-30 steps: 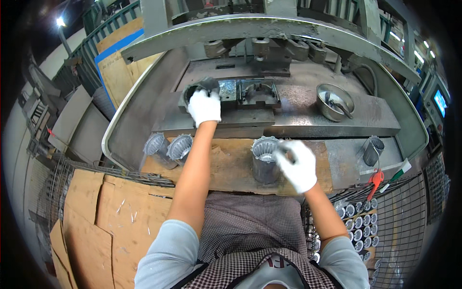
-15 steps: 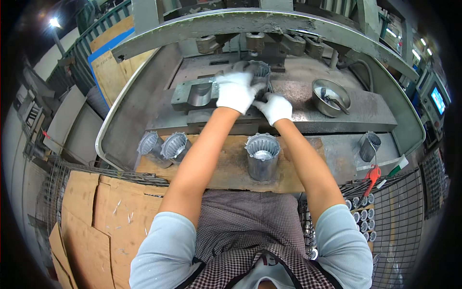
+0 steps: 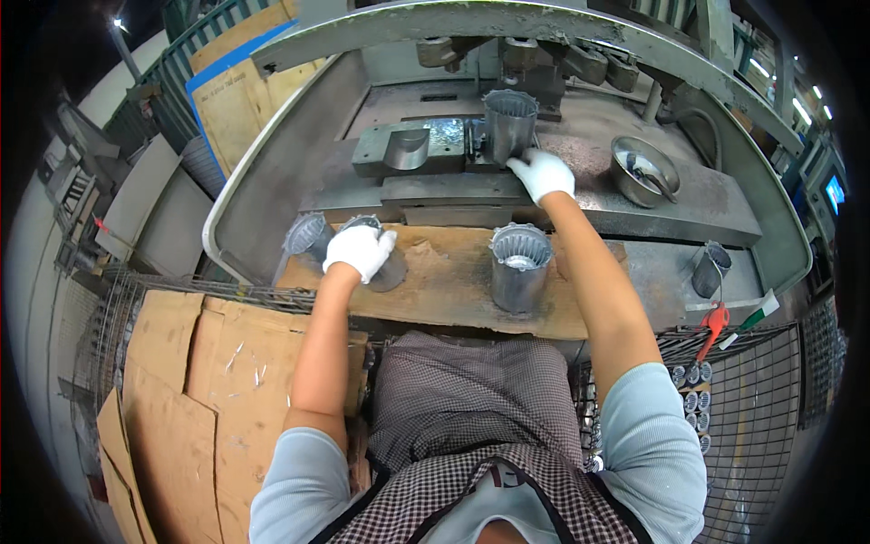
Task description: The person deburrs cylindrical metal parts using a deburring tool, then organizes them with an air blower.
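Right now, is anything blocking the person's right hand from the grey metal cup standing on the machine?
Nothing visible: the right hand is right by the foot of the grey cup. Whether they touch, I can't tell.

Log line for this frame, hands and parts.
left hand: on second-from-left cylinder, wooden board | right hand: at base of upright cylinder, metal fixture | centre cylinder: on board, untouched

Gap left open over wooden tabletop (image 3: pixel 444 281) between left hand (image 3: pixel 361 249) and front cylinder (image 3: pixel 518 279); path right of metal block (image 3: pixel 442 140) obstructed by rear cylinder (image 3: pixel 509 127) and right hand (image 3: pixel 546 175); far upper room crossed by steel beam (image 3: pixel 544 20)
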`<state>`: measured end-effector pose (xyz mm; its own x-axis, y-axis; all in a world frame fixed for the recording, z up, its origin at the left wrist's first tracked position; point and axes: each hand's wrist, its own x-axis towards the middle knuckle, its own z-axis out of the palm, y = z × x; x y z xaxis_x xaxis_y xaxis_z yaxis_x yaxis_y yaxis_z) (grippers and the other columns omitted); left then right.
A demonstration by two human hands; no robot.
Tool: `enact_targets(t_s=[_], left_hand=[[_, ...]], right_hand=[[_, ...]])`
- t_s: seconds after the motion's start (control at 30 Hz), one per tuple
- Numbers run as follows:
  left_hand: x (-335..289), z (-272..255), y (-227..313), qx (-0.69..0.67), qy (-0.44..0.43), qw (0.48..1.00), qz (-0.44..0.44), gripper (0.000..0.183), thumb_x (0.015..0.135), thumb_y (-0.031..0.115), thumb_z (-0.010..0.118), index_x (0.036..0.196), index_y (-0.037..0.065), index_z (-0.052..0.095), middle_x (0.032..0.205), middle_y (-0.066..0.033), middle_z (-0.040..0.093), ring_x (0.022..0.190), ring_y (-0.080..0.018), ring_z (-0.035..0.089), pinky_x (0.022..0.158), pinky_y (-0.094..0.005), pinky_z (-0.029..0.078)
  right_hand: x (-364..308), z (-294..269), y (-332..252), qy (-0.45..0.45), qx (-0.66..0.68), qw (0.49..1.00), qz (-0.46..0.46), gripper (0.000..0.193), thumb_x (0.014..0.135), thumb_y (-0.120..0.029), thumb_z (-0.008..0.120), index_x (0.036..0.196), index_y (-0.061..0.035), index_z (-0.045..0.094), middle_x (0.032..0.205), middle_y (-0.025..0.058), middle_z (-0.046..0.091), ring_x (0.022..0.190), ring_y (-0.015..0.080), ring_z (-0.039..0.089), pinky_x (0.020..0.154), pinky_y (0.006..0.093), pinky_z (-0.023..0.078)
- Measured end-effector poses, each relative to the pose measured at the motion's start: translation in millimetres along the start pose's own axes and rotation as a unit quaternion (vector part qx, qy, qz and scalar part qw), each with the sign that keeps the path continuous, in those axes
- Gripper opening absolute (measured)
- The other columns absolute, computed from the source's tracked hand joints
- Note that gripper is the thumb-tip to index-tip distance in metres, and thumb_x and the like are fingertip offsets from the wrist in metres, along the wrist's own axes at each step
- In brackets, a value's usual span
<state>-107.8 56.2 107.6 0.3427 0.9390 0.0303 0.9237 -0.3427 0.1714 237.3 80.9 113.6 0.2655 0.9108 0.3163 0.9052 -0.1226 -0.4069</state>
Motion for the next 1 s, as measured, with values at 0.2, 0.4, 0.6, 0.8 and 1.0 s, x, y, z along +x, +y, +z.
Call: enact_targets(t_s=[0.2,0.4,0.6,0.8,1.0], left_hand=[[20,7,2,-0.632,0.179,0.739,-0.149,0.038,0.092,0.037,0.056,0.102,0.003,0.069,0.098,-0.0154,0.07,0.09,-0.0289,0.066,0.084,-0.037,0.049],[87,-31,42,-0.725,0.253,0.639,-0.043,0.039,0.089,0.034,0.056,0.111,0.004,0.066,0.113,-0.0114,0.067,0.1,-0.0269,0.062,0.088,-0.0366,0.048],[147,15,57,-0.214,0.311,0.926,0.004,0.07,0.09,0.064,0.045,0.125,0.004,0.06,0.123,-0.0283,0.058,0.113,-0.0425,0.057,0.097,-0.0472,0.044],[152,21,59,-0.073,0.195,0.976,-0.06,0.064,0.091,0.062,0.044,0.112,0.006,0.068,0.121,-0.022,0.06,0.108,-0.039,0.06,0.092,-0.0468,0.049],[132,3,79,0.091,0.195,0.973,-0.078,0.055,0.085,0.061,0.056,0.104,0.011,0.072,0.111,-0.0131,0.067,0.106,-0.0311,0.063,0.088,-0.0419,0.051]], right_hand=[[-96,-30,44,0.126,0.132,0.983,-0.014,0.036,0.092,-0.039,0.059,0.098,-0.0053,0.07,0.096,0.0188,0.068,0.091,0.0356,0.065,0.08,0.04,0.05],[-224,-48,105,0.158,0.177,0.971,0.039,0.02,0.088,-0.018,0.07,0.095,0.0004,0.068,0.091,0.0152,0.069,0.082,0.0245,0.067,0.077,0.0341,0.052],[-321,-74,140,0.141,0.153,0.971,0.122,0.02,0.088,-0.015,0.069,0.098,0.0017,0.068,0.094,0.0153,0.068,0.087,0.0276,0.065,0.083,0.0349,0.05],[-357,-94,172,0.171,0.109,0.963,0.18,0.019,0.09,-0.012,0.065,0.101,0.0019,0.068,0.097,0.0151,0.068,0.091,0.027,0.064,0.087,0.0351,0.049],[-344,-117,190,0.258,0.146,0.938,0.179,0.023,0.092,-0.01,0.066,0.109,0.004,0.065,0.106,0.013,0.068,0.096,0.02,0.064,0.09,0.0312,0.049]])
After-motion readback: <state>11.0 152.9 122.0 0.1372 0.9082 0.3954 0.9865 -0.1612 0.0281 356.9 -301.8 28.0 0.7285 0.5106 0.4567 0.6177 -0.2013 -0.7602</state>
